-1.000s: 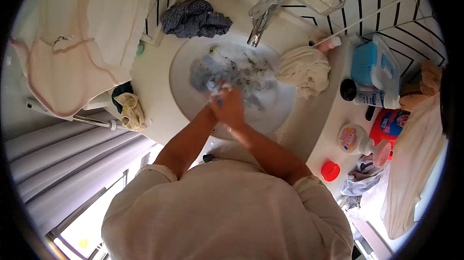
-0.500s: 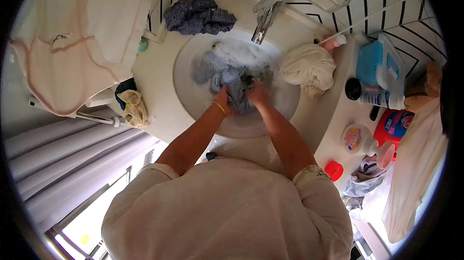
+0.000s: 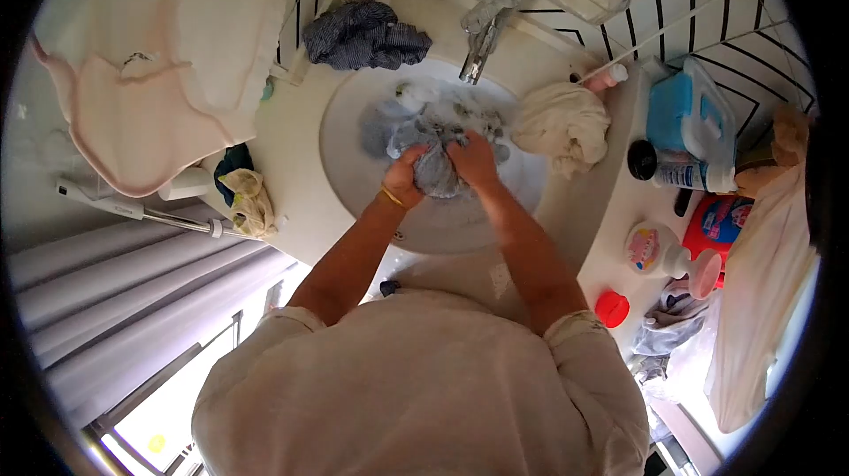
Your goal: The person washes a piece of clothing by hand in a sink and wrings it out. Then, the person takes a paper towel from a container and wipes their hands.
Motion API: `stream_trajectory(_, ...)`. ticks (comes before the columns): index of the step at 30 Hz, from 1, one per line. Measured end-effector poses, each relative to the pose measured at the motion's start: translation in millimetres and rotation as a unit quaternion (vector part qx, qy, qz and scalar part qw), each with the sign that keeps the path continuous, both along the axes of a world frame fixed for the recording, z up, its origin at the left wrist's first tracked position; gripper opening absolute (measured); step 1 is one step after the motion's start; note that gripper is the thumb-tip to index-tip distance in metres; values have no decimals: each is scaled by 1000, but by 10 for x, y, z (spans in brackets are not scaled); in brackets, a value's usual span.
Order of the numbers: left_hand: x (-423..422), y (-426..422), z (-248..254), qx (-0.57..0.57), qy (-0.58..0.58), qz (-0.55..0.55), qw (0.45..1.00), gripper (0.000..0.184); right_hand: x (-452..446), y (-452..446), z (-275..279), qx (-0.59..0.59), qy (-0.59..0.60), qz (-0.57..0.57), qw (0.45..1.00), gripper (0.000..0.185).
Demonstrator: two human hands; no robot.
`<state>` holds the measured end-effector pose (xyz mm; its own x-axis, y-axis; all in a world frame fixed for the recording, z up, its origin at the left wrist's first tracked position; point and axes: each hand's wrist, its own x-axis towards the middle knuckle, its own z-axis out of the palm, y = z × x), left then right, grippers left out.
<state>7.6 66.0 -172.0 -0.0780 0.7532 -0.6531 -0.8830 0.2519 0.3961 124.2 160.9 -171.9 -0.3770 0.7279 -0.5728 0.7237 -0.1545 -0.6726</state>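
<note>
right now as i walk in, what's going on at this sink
A person has both hands in the basin. The left hand and right hand grip a bunched grey cloth between them, with white suds behind it. A dark striped cloth lies to the left of the tap, and a cream cloth is heaped at the basin's right edge.
</note>
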Motion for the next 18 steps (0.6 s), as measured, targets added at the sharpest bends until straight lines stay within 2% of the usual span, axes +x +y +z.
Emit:
stream_trajectory(1,-73,-4,-80,68,7,-9,998,42,112,113,-97,-123,7,74,990,48)
stream_trajectory(3,-170,4,84,94,-49,-6,994,43,337,193,-37,8,-80,309,948,51)
stream_trajectory(4,-191,-1,195,105,-77,-4,991,44,374,171,-52,4,-50,337,940,52)
stream_trajectory(5,-188,-23,286,124,-64,-3,990,54,412,150,-65,-1,-19,363,932,54)
stream_trajectory(7,-139,-52,291,122,-111,6,986,54,413,62,-276,-144,187,222,946,60)
stream_trajectory(8,-117,-54,288,120,-135,8,984,54,420,9,-329,-211,285,141,924,63)
stream_trajectory(11,-166,-80,-80,88,-59,6,994,51,285,-177,-110,-252,238,144,927,63)
stream_trajectory(14,-394,-172,-295,-54,-37,81,995,47,399,-33,-69,-286,246,-34,926,40)
stream_trajectory(15,-405,-179,-329,-50,-78,110,990,46,447,-19,-58,-354,278,-184,874,34)
stream_trajectory(17,-331,-190,-411,-129,-95,73,984,41,563,142,-553,-278,180,-176,927,34)
stream_trajectory(18,-259,-217,-479,-169,-104,55,979,39,564,186,-618,-239,129,-171,947,34)
